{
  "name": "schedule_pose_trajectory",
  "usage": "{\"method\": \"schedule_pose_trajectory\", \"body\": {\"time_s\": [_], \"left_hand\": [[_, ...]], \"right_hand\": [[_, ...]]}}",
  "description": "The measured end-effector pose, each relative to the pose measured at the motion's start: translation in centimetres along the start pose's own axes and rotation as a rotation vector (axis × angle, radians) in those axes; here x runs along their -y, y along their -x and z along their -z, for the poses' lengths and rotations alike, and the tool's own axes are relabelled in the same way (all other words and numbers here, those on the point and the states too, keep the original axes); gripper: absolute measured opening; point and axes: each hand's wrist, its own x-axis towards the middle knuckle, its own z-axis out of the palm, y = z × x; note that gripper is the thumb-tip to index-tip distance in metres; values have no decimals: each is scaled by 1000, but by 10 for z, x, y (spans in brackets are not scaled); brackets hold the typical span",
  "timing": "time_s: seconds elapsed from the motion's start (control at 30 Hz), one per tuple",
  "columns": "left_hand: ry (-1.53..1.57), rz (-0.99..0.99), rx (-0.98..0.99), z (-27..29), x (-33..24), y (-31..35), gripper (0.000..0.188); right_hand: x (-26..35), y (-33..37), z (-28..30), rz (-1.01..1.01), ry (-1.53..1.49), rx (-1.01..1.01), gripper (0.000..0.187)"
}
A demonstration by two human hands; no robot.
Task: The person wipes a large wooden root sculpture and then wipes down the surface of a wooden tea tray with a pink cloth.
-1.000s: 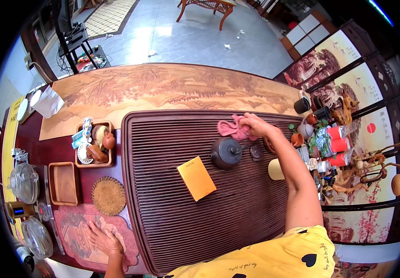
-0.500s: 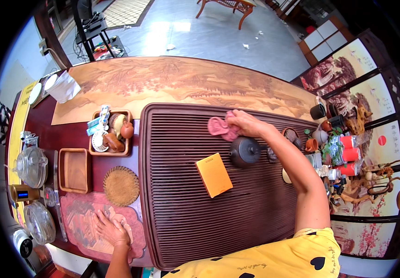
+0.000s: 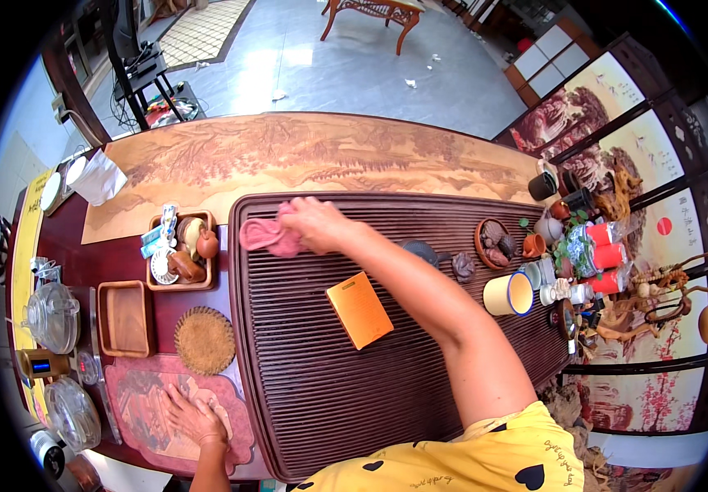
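My right hand (image 3: pixel 317 225) is closed on a pink cloth (image 3: pixel 273 236) at the far left corner of a dark slatted tea tray (image 3: pixel 305 385). Flat on a reddish patterned mat (image 3: pixel 136 402) to the left of the tray, my left hand (image 3: pixel 195 416) has its fingers spread. An orange-yellow box (image 3: pixel 359 310) lies on the slats nearer to me than the cloth. My right forearm passes over the tray and hides most of a dark teapot (image 3: pixel 422 251).
Left of the tray are a wooden tray of small tea things (image 3: pixel 182 283), an empty wooden tray (image 3: pixel 127 320), a round woven mat (image 3: pixel 204 340) and glass pots (image 3: pixel 50 316). Right of my arm stand a cream enamel cup (image 3: pixel 508 293) and a bowl of dark lumps (image 3: pixel 496 243).
My right hand has carried the pink cloth leftward along the tray's far edge. The arm now covers much of the teapot, and the enamel cup has come into sight. My left hand stays put.
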Motion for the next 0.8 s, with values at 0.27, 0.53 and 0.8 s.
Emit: {"method": "schedule_pose_trajectory", "body": {"time_s": [0.27, 0.53, 0.8], "left_hand": [[-46, 2, -4, -4, 2, 1, 67], [-57, 1, 7, -5, 4, -1, 67], [-47, 26, 24, -5, 4, -1, 66]], "right_hand": [[-96, 97, 8, -214, -20, 107, 50], [-94, 127, -2, -251, -99, 30, 32], [-146, 189, -5, -444, 58, 59, 50]]}}
